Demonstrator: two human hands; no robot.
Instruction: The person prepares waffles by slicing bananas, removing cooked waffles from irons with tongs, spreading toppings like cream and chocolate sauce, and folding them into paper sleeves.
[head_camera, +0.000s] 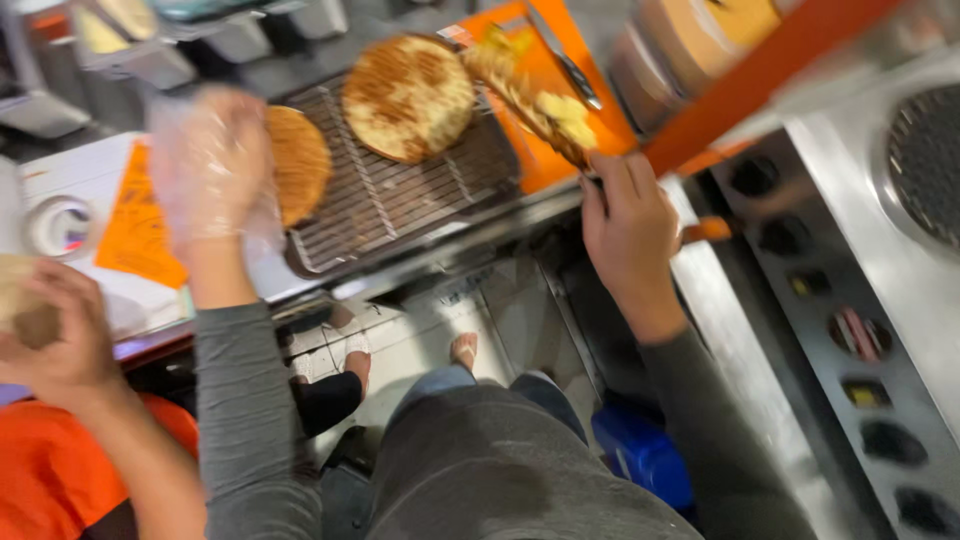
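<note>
Gripping a spatula (560, 125) loaded with a folded waffle (535, 100) above the orange tray (545, 60), the right hand (625, 225) stays clear while the open gloved left hand (210, 165) steadies another waffle (298, 162) on the wire rack (400, 195).

The desk (85, 175) across the upper frame carries a wire rack (400, 195), orange board (545, 90) and tape roll (58, 226).
</note>
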